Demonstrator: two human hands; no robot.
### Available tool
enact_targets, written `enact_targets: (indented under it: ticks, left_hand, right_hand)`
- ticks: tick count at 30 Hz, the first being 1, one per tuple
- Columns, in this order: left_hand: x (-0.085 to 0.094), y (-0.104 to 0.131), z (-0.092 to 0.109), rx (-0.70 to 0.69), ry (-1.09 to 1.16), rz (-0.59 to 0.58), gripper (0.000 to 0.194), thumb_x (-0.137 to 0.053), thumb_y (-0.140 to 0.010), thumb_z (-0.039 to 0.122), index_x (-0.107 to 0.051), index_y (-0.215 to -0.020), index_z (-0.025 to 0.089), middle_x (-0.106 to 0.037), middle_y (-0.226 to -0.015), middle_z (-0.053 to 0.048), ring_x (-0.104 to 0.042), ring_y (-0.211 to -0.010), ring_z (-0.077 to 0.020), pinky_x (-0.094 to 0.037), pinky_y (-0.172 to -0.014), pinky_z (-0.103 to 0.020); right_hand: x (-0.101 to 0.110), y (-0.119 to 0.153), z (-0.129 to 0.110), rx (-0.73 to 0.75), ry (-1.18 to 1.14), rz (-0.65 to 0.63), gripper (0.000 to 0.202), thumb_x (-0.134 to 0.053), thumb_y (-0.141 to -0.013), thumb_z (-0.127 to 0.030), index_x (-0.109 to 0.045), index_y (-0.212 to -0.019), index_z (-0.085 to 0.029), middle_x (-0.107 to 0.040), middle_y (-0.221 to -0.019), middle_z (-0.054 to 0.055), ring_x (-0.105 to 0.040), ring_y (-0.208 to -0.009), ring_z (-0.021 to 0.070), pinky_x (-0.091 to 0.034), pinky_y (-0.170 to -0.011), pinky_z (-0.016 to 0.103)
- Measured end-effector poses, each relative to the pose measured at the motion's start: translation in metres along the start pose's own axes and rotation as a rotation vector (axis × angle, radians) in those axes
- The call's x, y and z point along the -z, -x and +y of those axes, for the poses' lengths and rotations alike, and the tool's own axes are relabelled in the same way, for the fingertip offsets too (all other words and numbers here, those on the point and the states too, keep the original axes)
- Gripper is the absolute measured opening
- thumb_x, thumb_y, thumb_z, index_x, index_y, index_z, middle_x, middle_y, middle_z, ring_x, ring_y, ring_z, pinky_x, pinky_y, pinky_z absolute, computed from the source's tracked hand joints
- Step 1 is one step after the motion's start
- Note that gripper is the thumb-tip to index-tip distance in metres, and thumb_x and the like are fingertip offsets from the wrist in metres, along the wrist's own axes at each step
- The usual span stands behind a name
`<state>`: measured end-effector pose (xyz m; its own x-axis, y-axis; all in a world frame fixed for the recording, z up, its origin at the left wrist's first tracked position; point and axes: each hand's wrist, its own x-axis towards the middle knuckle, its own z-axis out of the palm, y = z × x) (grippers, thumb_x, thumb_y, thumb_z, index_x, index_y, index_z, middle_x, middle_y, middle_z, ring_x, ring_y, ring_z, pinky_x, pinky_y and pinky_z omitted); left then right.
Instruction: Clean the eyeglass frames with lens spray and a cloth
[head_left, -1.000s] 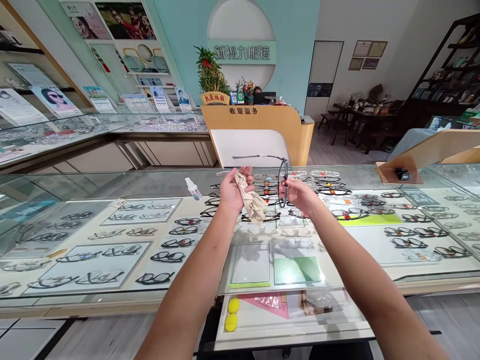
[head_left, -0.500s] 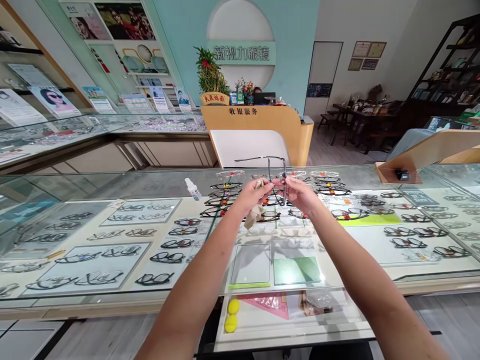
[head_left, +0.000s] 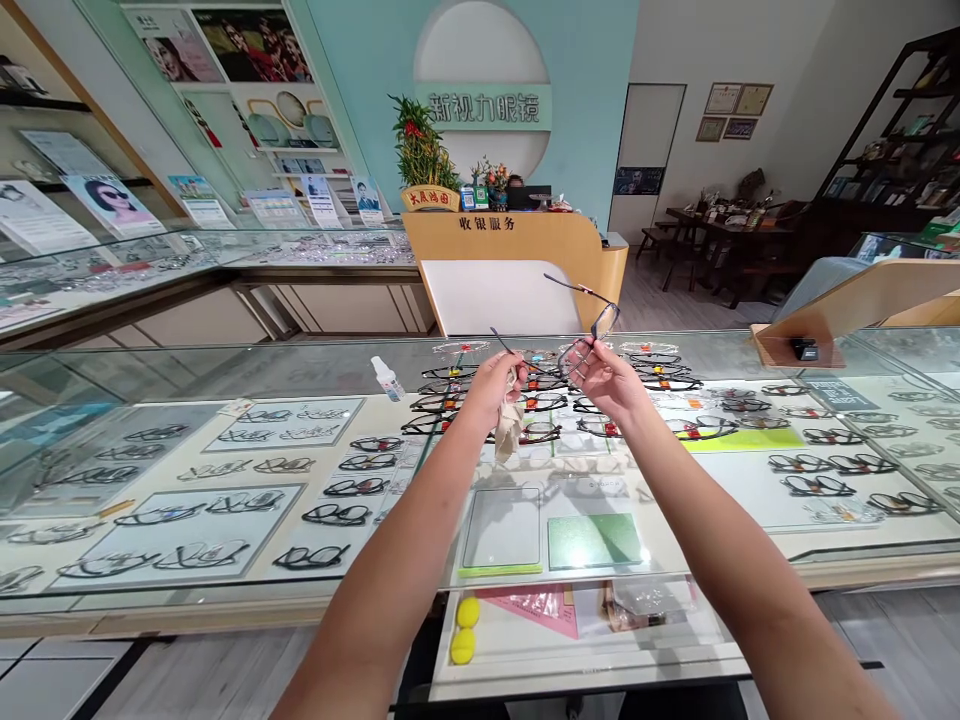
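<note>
A pair of dark-framed eyeglasses (head_left: 606, 320) is held up over the glass counter, tilted, with its temples spread apart. My right hand (head_left: 616, 385) pinches the frame near its bridge, between the two lenses. My left hand (head_left: 493, 388) is closed around a beige cloth (head_left: 509, 432), which hangs below the fingers. One temple of the eyeglasses runs to the fingertips of that hand, by the cloth. Under both hands, rows of dark eyeglass frames (head_left: 541, 433) lie in the counter area, partly hidden by the hands.
A small white spray bottle (head_left: 388, 380) stands on the glass counter (head_left: 315, 362), left of my hands. Nearer me are a framed pad (head_left: 501, 528) and a green card (head_left: 592, 541). An open drawer (head_left: 525, 682) holds yellow round objects (head_left: 463, 645). A wooden stand (head_left: 840, 315) is at right.
The eyeglasses have turned and tilted, and their lenses now show, with one temple pointing up. My right hand has moved slightly right and opened out. The cloth hangs lower from my left hand.
</note>
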<state>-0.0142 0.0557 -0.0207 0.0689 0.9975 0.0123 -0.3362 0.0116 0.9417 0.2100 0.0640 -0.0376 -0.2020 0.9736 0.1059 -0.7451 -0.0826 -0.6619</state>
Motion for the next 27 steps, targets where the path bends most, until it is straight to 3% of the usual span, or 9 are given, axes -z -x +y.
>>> enact_targets:
  ticks: [2, 4, 9, 11, 13, 18, 21, 27]
  left_hand:
    - [0.004, -0.003, 0.001, 0.005, 0.053, 0.004, 0.034, -0.083, -0.072, 0.038, -0.055, -0.081, 0.021, -0.055, -0.067, 0.004, -0.043, -0.051, -0.0084, -0.023, -0.043, -0.02]
    - [0.011, -0.009, 0.004, -0.048, 0.149, 0.114, 0.033, -0.08, -0.075, 0.038, -0.053, -0.087, 0.023, -0.052, -0.069, 0.006, -0.043, -0.051, -0.0083, -0.021, -0.044, -0.02]
    - [0.046, -0.022, 0.021, -0.337, 0.304, 0.716, 0.042, -0.066, -0.084, 0.025, -0.048, -0.122, 0.028, -0.06, -0.086, 0.006, -0.05, -0.059, -0.0097, -0.029, -0.05, -0.02]
    - [0.063, -0.026, 0.026, -0.391, 0.299, 0.884, 0.052, -0.064, -0.086, 0.021, -0.044, -0.133, 0.029, -0.062, -0.094, 0.004, -0.05, -0.062, -0.01, -0.032, -0.052, -0.021]
    - [0.078, -0.029, 0.028, -0.412, 0.271, 0.972, 0.06, -0.063, -0.087, 0.02, -0.04, -0.142, 0.03, -0.064, -0.101, 0.002, -0.052, -0.065, -0.0105, -0.034, -0.052, -0.022]
    - [0.108, -0.038, 0.023, -0.295, 0.224, 0.97, 0.07, -0.063, -0.094, 0.031, -0.03, -0.155, 0.032, -0.069, -0.112, -0.001, -0.056, -0.065, -0.0111, -0.037, -0.054, -0.023]
    - [0.118, -0.043, 0.02, -0.221, 0.232, 0.945, 0.062, -0.066, -0.093, 0.039, -0.036, -0.148, 0.032, -0.068, -0.109, -0.001, -0.059, -0.062, -0.0104, -0.035, -0.054, -0.022]
    - [0.122, -0.042, 0.019, -0.208, 0.252, 0.927, 0.045, -0.066, -0.093, 0.037, -0.046, -0.132, 0.027, -0.063, -0.11, -0.002, -0.066, -0.068, -0.0103, -0.034, -0.053, -0.021]
  right_hand:
    - [-0.001, 0.0, -0.003, 0.002, -0.025, 0.003, 0.019, -0.096, -0.088, -0.033, -0.081, -0.098, -0.03, -0.088, -0.103, -0.003, -0.083, -0.099, 0.0169, -0.069, -0.087, 0.03]
    - [-0.001, 0.0, -0.009, 0.014, -0.05, 0.01, 0.015, -0.094, -0.09, -0.033, -0.08, -0.097, -0.03, -0.088, -0.1, -0.003, -0.084, -0.098, 0.0163, -0.069, -0.086, 0.03]
    - [0.002, 0.001, -0.02, 0.025, -0.06, 0.027, 0.013, -0.091, -0.093, -0.033, -0.079, -0.095, -0.03, -0.088, -0.096, -0.005, -0.085, -0.096, 0.0154, -0.071, -0.085, 0.03]
    - [0.003, 0.001, -0.021, 0.026, -0.056, 0.032, 0.012, -0.091, -0.093, -0.033, -0.079, -0.095, -0.03, -0.088, -0.095, -0.004, -0.085, -0.096, 0.016, -0.071, -0.085, 0.03]
    - [0.003, 0.002, -0.02, 0.027, -0.045, 0.028, 0.012, -0.091, -0.093, -0.033, -0.08, -0.094, -0.031, -0.087, -0.095, -0.004, -0.084, -0.096, 0.0164, -0.07, -0.087, 0.031]
    - [0.005, 0.002, -0.018, 0.057, 0.01, 0.015, 0.012, -0.092, -0.091, -0.036, -0.081, -0.093, -0.033, -0.087, -0.095, -0.005, -0.083, -0.098, 0.0187, -0.069, -0.091, 0.036]
    - [0.006, 0.001, -0.018, 0.066, 0.033, 0.016, 0.012, -0.092, -0.091, -0.037, -0.081, -0.094, -0.033, -0.087, -0.095, -0.004, -0.083, -0.099, 0.0196, -0.068, -0.091, 0.037]
    - [0.006, 0.001, -0.016, 0.056, 0.044, -0.009, 0.02, -0.098, -0.085, -0.04, -0.081, -0.092, -0.032, -0.087, -0.096, -0.003, -0.083, -0.096, 0.0193, -0.069, -0.093, 0.036]
